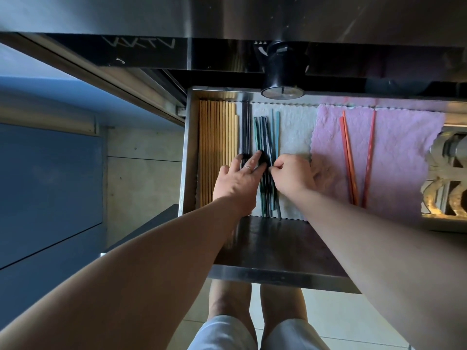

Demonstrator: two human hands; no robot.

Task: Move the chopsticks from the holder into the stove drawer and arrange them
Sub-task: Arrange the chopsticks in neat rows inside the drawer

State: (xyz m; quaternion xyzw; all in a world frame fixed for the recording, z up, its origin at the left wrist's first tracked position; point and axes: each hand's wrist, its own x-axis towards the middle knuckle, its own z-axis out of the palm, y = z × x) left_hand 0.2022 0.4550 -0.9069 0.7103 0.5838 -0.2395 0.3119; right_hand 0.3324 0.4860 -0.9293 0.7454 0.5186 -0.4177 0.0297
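You're pretty far along, from the look of it. The drawer point(188, 147) is open under the stove knob point(283, 69), and a lot of chopsticks are already lying in it. The wooden chopsticks point(217, 137) sit in a neat row right against the left wall, and the black chopsticks point(245, 130) lie straight just beside them. The red chopsticks point(347, 157) are toward the right side on the pink cloth point(399, 157), splayed apart rather than lined up.

The bit you're on is the blue-green chopsticks point(265, 132) in the middle, on the white cloth point(295, 130). They cross over each other and get messy toward the front edge. Your left hand point(237, 183) lies flat with fingers stretched out, pressing on the left side of that bunch and touching the black ones. Your right hand point(293, 175) has its fingers curled, pinching one stick of the bunch between thumb and forefinger.

So my guess at what's left: straighten the middle bunch, then tidy the red ones.

The holder isn't in view at all, so no idea if more are waiting. Your hands cover the middle of the bunch, and the drawer's right end past the pink cloth is hard to read.
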